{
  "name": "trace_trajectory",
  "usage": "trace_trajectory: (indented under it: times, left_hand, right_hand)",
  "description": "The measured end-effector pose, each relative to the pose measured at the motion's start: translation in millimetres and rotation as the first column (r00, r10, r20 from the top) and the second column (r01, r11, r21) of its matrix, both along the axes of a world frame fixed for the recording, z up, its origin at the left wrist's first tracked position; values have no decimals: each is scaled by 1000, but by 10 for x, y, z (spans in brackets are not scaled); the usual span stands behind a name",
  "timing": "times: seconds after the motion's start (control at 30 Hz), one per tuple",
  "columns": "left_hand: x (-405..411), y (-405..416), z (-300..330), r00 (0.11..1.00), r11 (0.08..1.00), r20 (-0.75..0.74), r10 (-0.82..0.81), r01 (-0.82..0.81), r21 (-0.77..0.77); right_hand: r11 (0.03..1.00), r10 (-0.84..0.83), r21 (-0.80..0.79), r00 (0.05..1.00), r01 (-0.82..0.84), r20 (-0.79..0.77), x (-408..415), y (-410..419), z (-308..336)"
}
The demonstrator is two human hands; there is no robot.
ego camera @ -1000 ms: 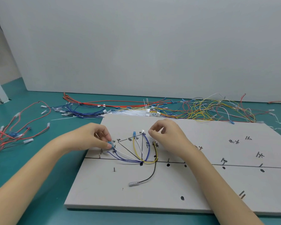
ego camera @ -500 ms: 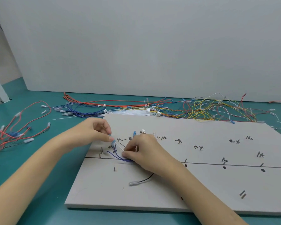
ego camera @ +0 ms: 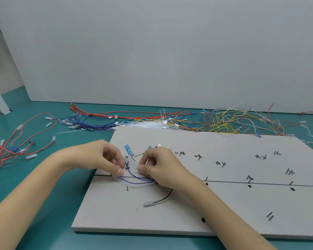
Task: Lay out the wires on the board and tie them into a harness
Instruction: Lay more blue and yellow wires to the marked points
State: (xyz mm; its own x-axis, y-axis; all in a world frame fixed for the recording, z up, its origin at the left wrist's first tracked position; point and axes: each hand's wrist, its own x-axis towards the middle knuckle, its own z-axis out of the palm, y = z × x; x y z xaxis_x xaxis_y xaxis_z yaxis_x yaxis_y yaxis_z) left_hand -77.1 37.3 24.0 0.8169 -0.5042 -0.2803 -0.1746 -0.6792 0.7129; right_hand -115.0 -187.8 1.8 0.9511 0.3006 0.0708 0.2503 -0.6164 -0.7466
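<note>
Far left on the teal tabletop there's a loose tangle of red wires, then the left hand sits at the left edge of the flat grey board with fingers curled, pinching the blue-purple wires near a small peg. Just beside it the right hand pinches a thin white wire running up to a blue plastic terminal, while a black wire with a clear terminal pokes out below its wrist. Behind the board, right side, lies a messy heap of yellow, red and white wires.
</note>
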Motion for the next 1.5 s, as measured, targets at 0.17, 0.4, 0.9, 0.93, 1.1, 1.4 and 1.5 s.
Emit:
trace_trajectory:
  times: [0.17, 0.4, 0.9, 0.93, 1.1, 1.4, 1.5]
  left_hand:
    - [-42, -17, 31, 998, 998, -32, -63, 63, -12]
    - [-48, -1, 54, 992, 991, -31, -123, 124, 39]
    - [50, -78, -49, 994, 970, 44, 105, -93, -225]
    - [57, -88, -61, 991, 968, 56, 118, -103, -227]
    - [61, -87, -85, 994, 981, 25, 109, -103, -167]
    - [101, -123, -130, 968, 961, 88, 237, -220, -169]
    - [104, -116, -145, 963, 962, 120, 240, -219, -166]
  right_hand:
    - [1000, 10, 1, 1000, -10, -7, -2, -11, 10]
    - [1000, 29, 3, 1000, -29, -1, -10, -18, 4]
    - [997, 74, 15, 997, -73, -20, 22, -29, -8]
    - [997, 76, 18, 997, -76, -24, 21, -30, -5]
    - [996, 84, 17, 996, -83, -14, 6, -37, -4]
    - [993, 111, -33, 994, -112, -19, -28, -23, 13]
    - [994, 93, -64, 996, -93, -2, -36, -8, -2]
